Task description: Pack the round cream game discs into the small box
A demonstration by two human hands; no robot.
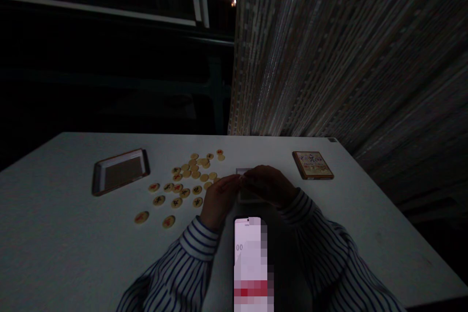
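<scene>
Both hands meet over the middle of the worktop (54,234), on a small flat thing (243,172) that lies between them, just right of the scattered discs. The left hand (219,200) reaches in with its fingers stretched out and close together. The right hand (272,186) arches over from the other side with its fingers curled down. The light is too dim to tell whether either hand actually grips the thing or only rests on it. The hands seem set this way so that each can bear on one edge of the thing.

The round discs (196,189) lie loose to the left of the hands with their marked faces up, probably so the red and dark signs can be read. A shallow tray (120,170) sits further left, apart from them. A printed box (312,165) lies at the far right, well clear of the hands. A lit phone (250,253) stands near, between the striped sleeves (197,248), likely placed there to be seen at a glance.

The worktop is pale and plain. Behind it on the right hangs a ribbed curtain (347,48). The room on the left is dark, crossed by a pale window frame (109,12).
</scene>
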